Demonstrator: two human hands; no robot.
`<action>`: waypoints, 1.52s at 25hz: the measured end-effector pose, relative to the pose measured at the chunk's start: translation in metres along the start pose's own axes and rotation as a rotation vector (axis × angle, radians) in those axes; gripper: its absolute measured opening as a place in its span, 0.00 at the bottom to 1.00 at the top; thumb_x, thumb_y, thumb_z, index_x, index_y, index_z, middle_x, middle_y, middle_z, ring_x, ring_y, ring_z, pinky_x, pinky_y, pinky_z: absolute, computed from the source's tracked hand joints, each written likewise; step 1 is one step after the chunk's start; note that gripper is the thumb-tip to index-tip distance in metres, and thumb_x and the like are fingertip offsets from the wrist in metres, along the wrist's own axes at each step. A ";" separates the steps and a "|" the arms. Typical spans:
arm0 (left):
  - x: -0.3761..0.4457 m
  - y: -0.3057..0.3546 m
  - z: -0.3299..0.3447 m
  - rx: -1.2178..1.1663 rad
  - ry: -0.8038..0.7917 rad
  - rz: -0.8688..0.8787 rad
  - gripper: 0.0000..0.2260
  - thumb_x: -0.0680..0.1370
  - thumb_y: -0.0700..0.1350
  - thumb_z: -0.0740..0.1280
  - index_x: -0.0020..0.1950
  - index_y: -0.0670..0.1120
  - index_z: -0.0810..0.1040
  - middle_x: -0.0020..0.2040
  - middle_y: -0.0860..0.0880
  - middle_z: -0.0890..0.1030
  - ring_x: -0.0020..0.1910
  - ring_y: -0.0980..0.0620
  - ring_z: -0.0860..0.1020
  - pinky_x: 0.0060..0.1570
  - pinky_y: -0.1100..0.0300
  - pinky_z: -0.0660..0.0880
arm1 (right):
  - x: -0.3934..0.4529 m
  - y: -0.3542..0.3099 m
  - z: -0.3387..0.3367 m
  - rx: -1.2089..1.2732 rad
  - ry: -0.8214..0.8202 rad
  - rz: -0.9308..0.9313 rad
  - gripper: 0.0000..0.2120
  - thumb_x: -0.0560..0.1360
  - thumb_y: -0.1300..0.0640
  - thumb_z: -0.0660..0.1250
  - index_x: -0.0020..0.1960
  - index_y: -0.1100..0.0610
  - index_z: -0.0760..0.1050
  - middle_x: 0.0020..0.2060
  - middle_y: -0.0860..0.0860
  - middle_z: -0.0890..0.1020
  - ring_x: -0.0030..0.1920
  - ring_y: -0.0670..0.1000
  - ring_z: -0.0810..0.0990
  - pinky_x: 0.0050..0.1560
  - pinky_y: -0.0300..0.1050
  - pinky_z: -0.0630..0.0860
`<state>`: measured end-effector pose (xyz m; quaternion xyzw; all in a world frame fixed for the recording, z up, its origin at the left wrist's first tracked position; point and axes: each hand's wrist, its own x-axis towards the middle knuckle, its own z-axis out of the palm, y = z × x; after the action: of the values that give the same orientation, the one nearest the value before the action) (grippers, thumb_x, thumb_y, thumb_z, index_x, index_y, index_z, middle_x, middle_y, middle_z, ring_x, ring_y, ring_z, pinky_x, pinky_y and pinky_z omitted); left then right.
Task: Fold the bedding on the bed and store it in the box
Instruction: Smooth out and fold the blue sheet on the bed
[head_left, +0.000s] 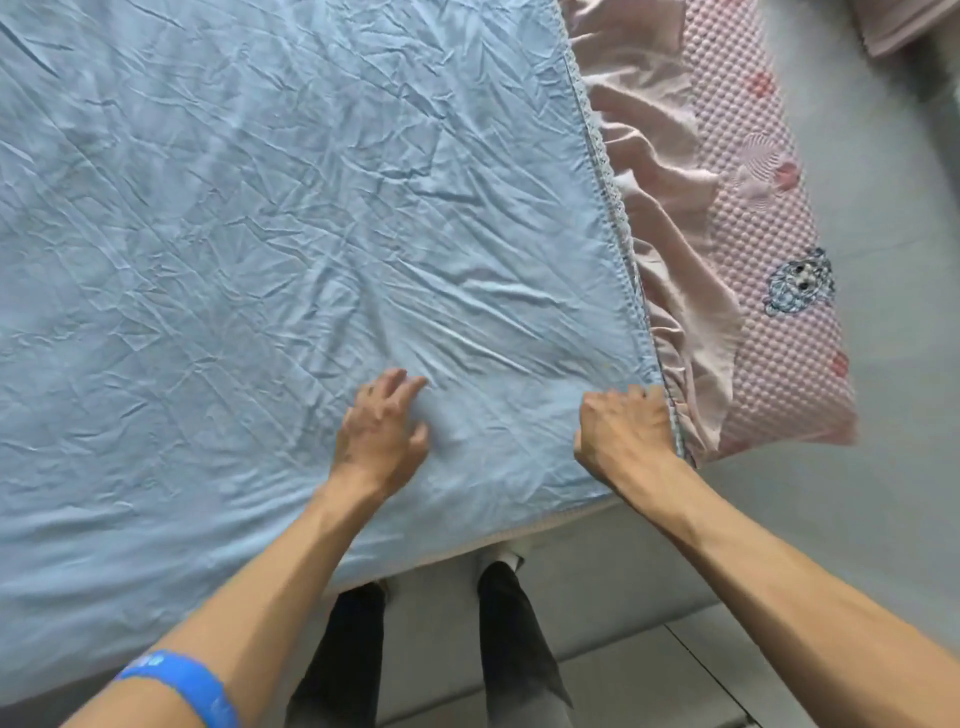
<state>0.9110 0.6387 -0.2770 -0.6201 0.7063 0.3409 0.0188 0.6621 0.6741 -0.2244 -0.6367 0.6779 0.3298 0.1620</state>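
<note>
**Clerk:** Item one, grip?

**Operator:** Head view, the only one I have. Right hand (626, 434): fingers curled over the lace-trimmed side edge of the wrinkled pale-blue cotton sheet (291, 218), near its front corner, grasping it. Left hand (382, 428): fingers spread and relaxed, resting flat on the blue cloth beside the right, holding nothing.

**Clerk:** Item two, location of the bedding?

**Operator:** The sheet lies spread across the bed, front hem hanging just over the near edge. Beside it, touching its lace edge, a pink ruffled bubble-textured quilt (769, 291) with embroidered figures.

**Clerk:** Other entries?

**Operator:** Blue wristband (182, 686) on the left forearm; dark trousers (509, 649) below; grey tiled floor (883, 156).

**Clerk:** Progress?

**Operator:** Early, by my judgement. I see only a doubled layer at the side edge, so perhaps one fold; further folds remain. No box in view, so storing is still ahead.
</note>
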 end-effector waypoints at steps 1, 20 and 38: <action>0.005 0.003 0.004 0.109 0.001 -0.137 0.32 0.75 0.46 0.66 0.77 0.55 0.60 0.79 0.46 0.55 0.77 0.43 0.55 0.71 0.42 0.60 | 0.009 -0.017 -0.008 0.112 0.131 -0.070 0.20 0.75 0.53 0.62 0.66 0.53 0.72 0.64 0.55 0.77 0.63 0.60 0.75 0.60 0.55 0.67; -0.111 -0.168 -0.069 -0.206 0.084 -0.677 0.36 0.77 0.49 0.64 0.80 0.56 0.50 0.80 0.48 0.40 0.78 0.46 0.46 0.74 0.49 0.57 | -0.013 -0.279 -0.071 0.157 0.236 -0.676 0.27 0.68 0.57 0.67 0.67 0.56 0.74 0.72 0.59 0.71 0.69 0.65 0.72 0.60 0.61 0.73; -0.264 -0.573 -0.159 -0.262 0.415 -1.201 0.30 0.77 0.50 0.63 0.78 0.48 0.57 0.76 0.42 0.58 0.72 0.39 0.61 0.67 0.45 0.65 | -0.058 -0.633 -0.066 -0.240 -0.028 -1.167 0.35 0.75 0.42 0.61 0.78 0.37 0.51 0.78 0.42 0.35 0.77 0.59 0.30 0.70 0.72 0.33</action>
<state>1.5443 0.7869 -0.2991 -0.9574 0.1780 0.2274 -0.0067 1.2971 0.6929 -0.2916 -0.9135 0.1718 0.2691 0.2522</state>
